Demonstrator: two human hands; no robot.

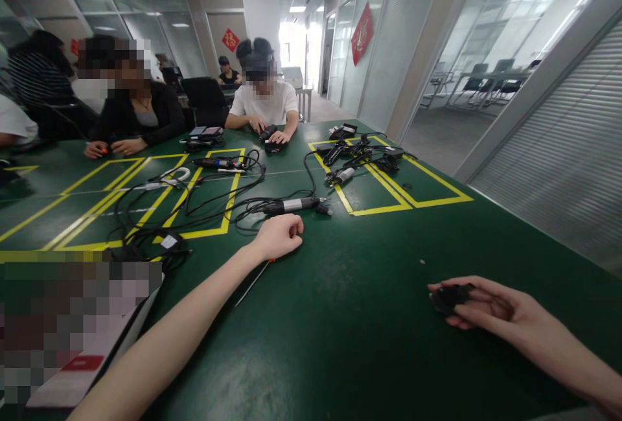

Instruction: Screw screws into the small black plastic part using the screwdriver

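Note:
My left hand (279,236) rests on the green table (359,317) with its fingers curled round a thin screwdriver (251,285), whose metal shaft runs back under my wrist. Just beyond this hand lies a black and silver electric tool (291,205) with its cable. My right hand (479,307) lies at the right on the table, fingers closed on a small black part (449,296).
Yellow tape marks boxes on the table. Tangled black cables (146,227) lie at the left, and more black tools (362,152) lie far right. Two people sit across the table, others at the far left. A card or booklet (82,369) lies at my near left.

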